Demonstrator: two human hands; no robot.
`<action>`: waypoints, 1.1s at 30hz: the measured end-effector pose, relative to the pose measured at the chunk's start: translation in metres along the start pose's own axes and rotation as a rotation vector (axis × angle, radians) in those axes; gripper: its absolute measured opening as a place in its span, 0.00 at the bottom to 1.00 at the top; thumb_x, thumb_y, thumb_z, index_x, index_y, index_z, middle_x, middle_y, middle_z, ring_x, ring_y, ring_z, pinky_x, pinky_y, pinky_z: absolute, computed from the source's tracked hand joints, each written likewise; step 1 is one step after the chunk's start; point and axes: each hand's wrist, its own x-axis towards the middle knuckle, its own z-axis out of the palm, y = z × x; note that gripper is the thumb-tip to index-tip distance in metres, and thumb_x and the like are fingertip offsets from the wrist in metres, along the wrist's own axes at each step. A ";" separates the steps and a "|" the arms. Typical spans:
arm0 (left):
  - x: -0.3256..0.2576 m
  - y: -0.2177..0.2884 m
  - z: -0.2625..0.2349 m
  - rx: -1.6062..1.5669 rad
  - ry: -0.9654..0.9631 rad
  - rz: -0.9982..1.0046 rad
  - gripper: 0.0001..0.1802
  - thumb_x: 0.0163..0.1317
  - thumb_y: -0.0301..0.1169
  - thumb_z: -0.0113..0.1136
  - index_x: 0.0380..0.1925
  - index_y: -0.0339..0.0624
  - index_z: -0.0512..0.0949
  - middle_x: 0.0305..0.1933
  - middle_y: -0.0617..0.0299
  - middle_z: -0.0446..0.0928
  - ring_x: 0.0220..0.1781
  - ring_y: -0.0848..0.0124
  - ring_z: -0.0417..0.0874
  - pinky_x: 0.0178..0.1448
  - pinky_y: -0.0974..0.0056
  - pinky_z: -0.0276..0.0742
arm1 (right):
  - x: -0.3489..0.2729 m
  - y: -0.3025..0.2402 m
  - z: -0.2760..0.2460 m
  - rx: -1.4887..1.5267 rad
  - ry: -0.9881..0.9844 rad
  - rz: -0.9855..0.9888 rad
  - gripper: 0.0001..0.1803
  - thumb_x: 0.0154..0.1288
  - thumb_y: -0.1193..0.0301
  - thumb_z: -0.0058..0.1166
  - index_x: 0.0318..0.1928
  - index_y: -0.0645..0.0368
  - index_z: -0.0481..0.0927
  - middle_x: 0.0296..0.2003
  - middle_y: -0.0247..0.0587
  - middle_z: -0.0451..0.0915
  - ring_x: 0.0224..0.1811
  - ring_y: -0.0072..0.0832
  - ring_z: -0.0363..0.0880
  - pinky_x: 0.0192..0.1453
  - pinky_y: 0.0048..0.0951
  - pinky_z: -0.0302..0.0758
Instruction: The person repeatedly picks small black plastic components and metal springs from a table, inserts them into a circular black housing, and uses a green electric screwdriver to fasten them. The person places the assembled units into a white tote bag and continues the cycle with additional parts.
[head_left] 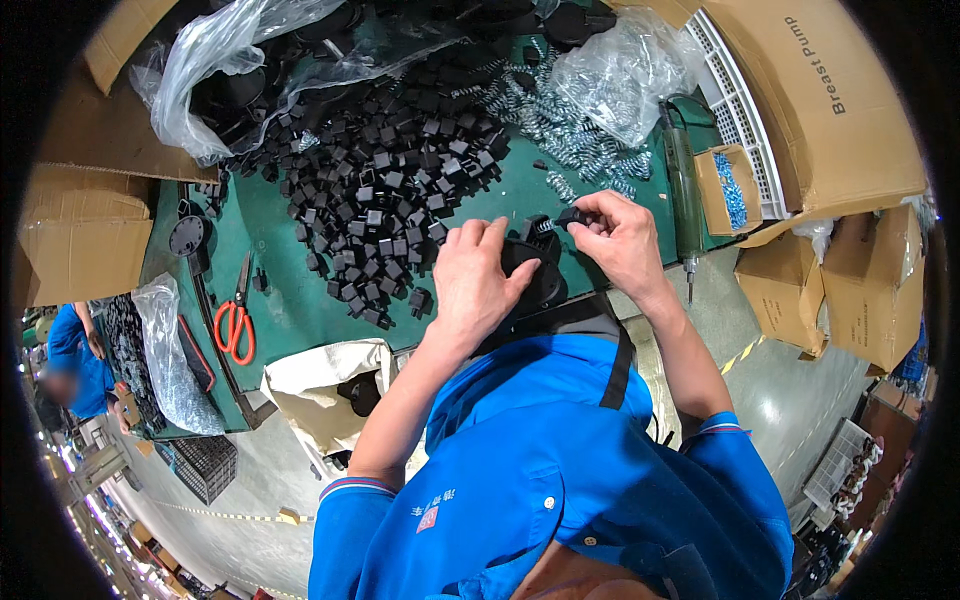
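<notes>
Blue work shirt [560, 470] fills the six o'clock part of my view, and my forearms reach up from it to the green bench [290, 300]. My left hand [475, 280] lies flat over a round black plastic housing [540, 275] at the centre, fingers spread and curled over its top to steady it against the bench edge. My right hand [620, 240], at about one o'clock from the housing, pinches a small black piece [570, 215] between thumb and fingertips, narrow, right at the housing's upper rim; a short spring seems to sit there, though I cannot tell clearly.

As I judge it, this one unit is mid-assembly: the body is in place and the small part is just being seated. Much is left: a big heap of black square caps [390, 170] at eleven o'clock, a pile of metal springs [560, 120] at twelve, and bagged black discs [250, 80] beyond. Orange-handled scissors [235, 325] lie at nine o'clock, a green power screwdriver [682, 190] at two o'clock, untouched.
</notes>
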 end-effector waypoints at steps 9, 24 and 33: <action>0.033 -0.008 0.001 -0.398 -0.441 -0.279 0.36 0.49 0.38 0.72 0.56 0.26 0.74 0.41 0.49 0.82 0.42 0.63 0.83 0.49 0.59 0.77 | 0.005 -0.004 0.029 -0.328 -0.065 -0.013 0.12 0.54 0.68 0.61 0.37 0.61 0.79 0.37 0.46 0.81 0.38 0.46 0.81 0.42 0.43 0.76; -0.033 0.024 0.011 -1.757 -0.373 -0.713 0.21 0.71 0.37 0.55 0.59 0.37 0.72 0.53 0.61 0.78 0.51 0.73 0.80 0.53 0.66 0.78 | -0.042 0.002 0.011 0.370 -0.016 -0.074 0.11 0.55 0.79 0.61 0.40 0.67 0.80 0.33 0.38 0.77 0.29 0.22 0.74 0.32 0.24 0.72; -0.022 0.020 -0.009 -1.702 -0.528 -0.693 0.18 0.70 0.35 0.56 0.54 0.35 0.76 0.47 0.58 0.81 0.42 0.73 0.83 0.47 0.68 0.80 | -0.052 -0.001 -0.002 0.502 -0.088 -0.116 0.12 0.56 0.79 0.61 0.42 0.67 0.79 0.36 0.40 0.77 0.36 0.25 0.76 0.40 0.24 0.73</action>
